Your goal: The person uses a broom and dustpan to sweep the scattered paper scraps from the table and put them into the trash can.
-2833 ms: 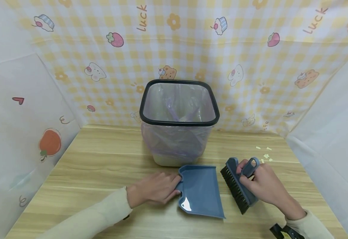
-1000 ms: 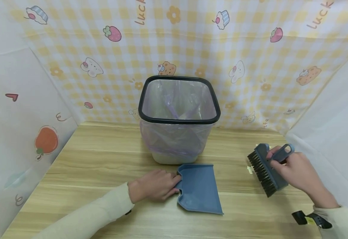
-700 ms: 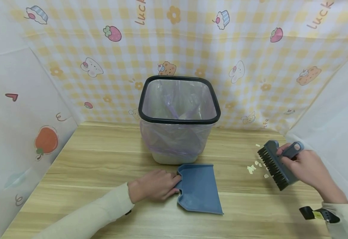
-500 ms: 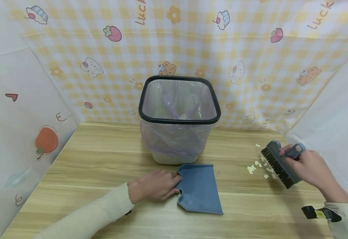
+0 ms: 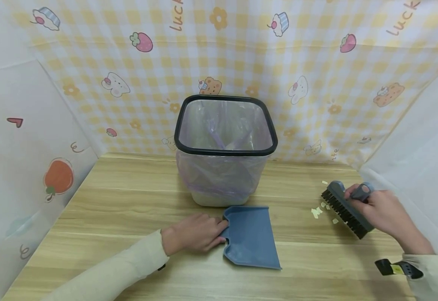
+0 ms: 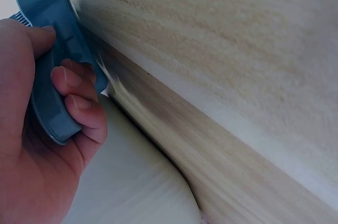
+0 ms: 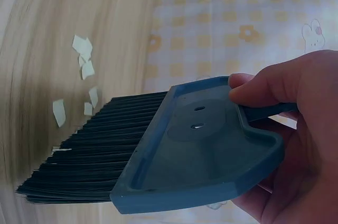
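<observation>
A blue dustpan [image 5: 252, 238] lies on the wooden table, its wide lip toward the right. My left hand [image 5: 196, 233] grips its handle; in the left wrist view the fingers curl round that handle [image 6: 48, 102]. To the right, my right hand [image 5: 378, 209] holds a blue hand brush [image 7: 211, 145] by its handle, dark bristles [image 7: 95, 150] angled down to the left. Several pale paper scraps [image 5: 316, 212] lie just left of the bristles, and others sit partly behind them. In the right wrist view the scraps [image 7: 83, 49] are scattered beside the bristle tips.
A bin [image 5: 222, 175] with a black rim and a thin plastic liner stands behind the dustpan, against the yellow checked cloth [image 5: 143, 83]. White cloth walls [image 5: 422, 188] flank the table [image 5: 136, 188] on both sides.
My right hand carried the brush right past the scraps, uncovering them, and has now come slightly back left over some. The left hand and dustpan have stayed put over the last second.
</observation>
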Motion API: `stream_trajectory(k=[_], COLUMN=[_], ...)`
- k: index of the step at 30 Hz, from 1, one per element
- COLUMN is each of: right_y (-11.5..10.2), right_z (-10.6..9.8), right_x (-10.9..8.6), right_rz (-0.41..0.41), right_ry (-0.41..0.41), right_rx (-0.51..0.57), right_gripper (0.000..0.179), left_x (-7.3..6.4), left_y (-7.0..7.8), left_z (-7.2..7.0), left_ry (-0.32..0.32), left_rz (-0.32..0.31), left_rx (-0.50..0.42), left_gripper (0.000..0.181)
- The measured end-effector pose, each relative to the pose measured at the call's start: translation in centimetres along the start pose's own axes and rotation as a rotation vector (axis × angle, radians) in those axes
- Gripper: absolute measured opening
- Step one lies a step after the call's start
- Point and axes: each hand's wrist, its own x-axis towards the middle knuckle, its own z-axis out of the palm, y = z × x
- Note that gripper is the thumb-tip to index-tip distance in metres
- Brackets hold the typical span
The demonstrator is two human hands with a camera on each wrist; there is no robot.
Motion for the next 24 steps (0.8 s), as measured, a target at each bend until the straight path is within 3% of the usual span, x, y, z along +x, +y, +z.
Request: stream_trajectory(k=[10,24], right_y=[-1.4,-5.8], right_z=[1.1,2.3], right_x=[0.4,0.2], right_rz=[-0.035,-0.122], right_ry=[-0.054,-0.058], right_rx=[0.018,0.116], right_gripper=[0.015,0.023], left_x=[0.0,0.1], left_y=[0.0,0.0], left_z=[0.0,0.0], left_ry=[-0.008,-0.01], left_rz=[-0.001,-0.003], left_rx=[-0.008,-0.005], left_gripper=[0.029,0.029])
